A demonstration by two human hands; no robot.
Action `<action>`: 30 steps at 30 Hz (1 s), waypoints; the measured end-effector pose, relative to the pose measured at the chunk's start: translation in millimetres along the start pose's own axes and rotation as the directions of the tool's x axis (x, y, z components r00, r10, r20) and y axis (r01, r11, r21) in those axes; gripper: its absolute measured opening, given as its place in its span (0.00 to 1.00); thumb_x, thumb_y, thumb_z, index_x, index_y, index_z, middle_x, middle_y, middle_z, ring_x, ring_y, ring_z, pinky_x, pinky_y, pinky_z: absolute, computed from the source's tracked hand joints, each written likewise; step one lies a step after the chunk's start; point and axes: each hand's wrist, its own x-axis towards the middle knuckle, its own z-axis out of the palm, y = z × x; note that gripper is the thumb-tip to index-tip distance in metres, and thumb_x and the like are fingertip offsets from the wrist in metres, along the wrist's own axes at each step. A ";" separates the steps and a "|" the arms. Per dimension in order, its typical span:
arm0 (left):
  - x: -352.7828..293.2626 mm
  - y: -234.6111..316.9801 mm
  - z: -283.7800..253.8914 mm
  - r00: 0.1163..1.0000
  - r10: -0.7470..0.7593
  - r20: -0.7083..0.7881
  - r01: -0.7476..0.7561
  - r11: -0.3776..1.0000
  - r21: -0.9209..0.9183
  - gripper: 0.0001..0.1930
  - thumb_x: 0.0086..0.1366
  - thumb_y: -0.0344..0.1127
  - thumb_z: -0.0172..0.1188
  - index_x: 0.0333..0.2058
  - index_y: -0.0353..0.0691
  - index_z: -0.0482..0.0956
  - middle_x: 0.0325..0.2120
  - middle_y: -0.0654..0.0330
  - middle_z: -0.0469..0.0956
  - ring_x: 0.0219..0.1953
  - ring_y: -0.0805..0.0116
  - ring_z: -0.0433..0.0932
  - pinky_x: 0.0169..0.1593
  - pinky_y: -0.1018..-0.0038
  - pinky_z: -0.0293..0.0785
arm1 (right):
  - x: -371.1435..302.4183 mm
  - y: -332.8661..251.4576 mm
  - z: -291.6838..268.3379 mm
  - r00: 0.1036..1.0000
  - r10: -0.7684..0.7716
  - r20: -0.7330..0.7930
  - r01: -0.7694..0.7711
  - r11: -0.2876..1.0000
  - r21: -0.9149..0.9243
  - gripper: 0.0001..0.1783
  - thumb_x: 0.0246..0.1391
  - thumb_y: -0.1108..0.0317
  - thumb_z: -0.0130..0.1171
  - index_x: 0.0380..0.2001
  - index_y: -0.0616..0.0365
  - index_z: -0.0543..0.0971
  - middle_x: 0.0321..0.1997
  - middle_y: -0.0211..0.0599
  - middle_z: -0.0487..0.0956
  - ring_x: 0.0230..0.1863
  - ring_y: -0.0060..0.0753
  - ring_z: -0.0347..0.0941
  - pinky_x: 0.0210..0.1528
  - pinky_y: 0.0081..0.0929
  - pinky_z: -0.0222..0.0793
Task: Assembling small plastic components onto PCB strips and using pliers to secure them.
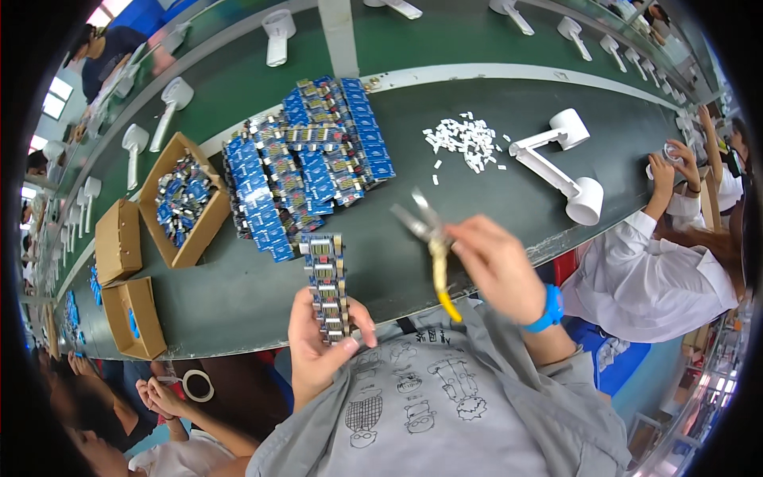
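Note:
My left hand (311, 354) is closed round the lower end of a narrow circuit board strip (324, 278), held upright near the table's front edge. The strip carries rows of small metal and dark components. To its right, my right hand (499, 270) grips a pair of pliers (437, 258) with yellow handles. Their jaws are spread and point up and to the left, apart from the strip. Just beyond the strip, a stack of blue circuit board panels (318, 163) lies on the dark table, some showing components and others a plain blue face.
A cardboard box (213, 234) of small separated boards stands left of the stack, near two more cardboard boxes (118, 238) (127, 306). Small white pieces (465, 141) lie scattered at back right, beside white plastic housings (584, 201). A green conveyor (445, 48) carries similar housings. Co-workers sit on both sides.

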 end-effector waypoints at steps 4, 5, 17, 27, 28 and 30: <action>22.0 -1.0 2.4 0.993 -0.113 0.036 0.111 0.992 0.067 0.23 0.55 0.28 0.54 0.47 0.32 0.56 0.24 0.50 0.73 0.24 0.72 0.69 0.28 0.78 0.67 | -5.2 8.0 10.0 0.999 -0.037 0.018 0.038 0.998 -0.050 0.11 0.47 0.78 0.51 0.37 0.65 0.75 0.34 0.43 0.72 0.36 0.43 0.69 0.38 0.31 0.65; 25.0 -3.3 5.7 0.996 -0.080 0.039 0.078 0.995 0.060 0.20 0.56 0.31 0.53 0.45 0.32 0.57 0.24 0.51 0.73 0.22 0.74 0.67 0.26 0.80 0.65 | 2.8 7.4 0.7 0.993 -0.115 0.001 0.114 0.985 -0.130 0.11 0.47 0.77 0.52 0.36 0.64 0.76 0.36 0.42 0.72 0.38 0.44 0.68 0.41 0.32 0.64; 35.6 -22.1 1.4 0.996 -0.020 -0.085 0.002 0.980 -0.201 0.19 0.54 0.43 0.52 0.35 0.30 0.64 0.10 0.61 0.63 0.12 0.75 0.60 0.14 0.81 0.54 | 30.4 34.5 -24.6 0.984 -0.176 -0.014 0.156 0.903 -0.399 0.22 0.47 0.76 0.52 0.49 0.62 0.68 0.54 0.46 0.65 0.57 0.49 0.58 0.57 0.36 0.55; 52.4 -19.8 17.7 1.000 0.018 0.007 -0.018 1.000 -0.002 0.26 0.54 0.46 0.44 0.41 0.25 0.61 0.11 0.58 0.64 0.13 0.71 0.61 0.15 0.77 0.58 | -11.0 33.1 -6.2 0.991 -0.040 -0.128 0.021 0.989 -0.146 0.09 0.39 0.78 0.60 0.30 0.61 0.77 0.32 0.39 0.73 0.32 0.38 0.69 0.34 0.28 0.64; 52.0 -19.1 19.3 1.000 -0.001 0.000 0.001 1.000 -0.025 0.26 0.54 0.46 0.44 0.42 0.24 0.61 0.11 0.58 0.64 0.13 0.70 0.61 0.15 0.77 0.59 | -5.8 37.1 -7.9 0.978 -0.044 -0.205 0.008 0.985 -0.175 0.08 0.40 0.79 0.60 0.29 0.61 0.77 0.31 0.39 0.74 0.32 0.37 0.69 0.33 0.27 0.64; 48.4 -18.5 17.0 0.999 -0.052 -0.004 0.052 0.998 -0.036 0.27 0.54 0.47 0.43 0.41 0.23 0.61 0.11 0.57 0.64 0.13 0.69 0.61 0.15 0.76 0.61 | 4.0 42.0 -10.6 0.973 -0.037 -0.230 -0.009 0.981 -0.195 0.07 0.40 0.80 0.59 0.28 0.62 0.77 0.31 0.38 0.75 0.31 0.36 0.70 0.31 0.25 0.65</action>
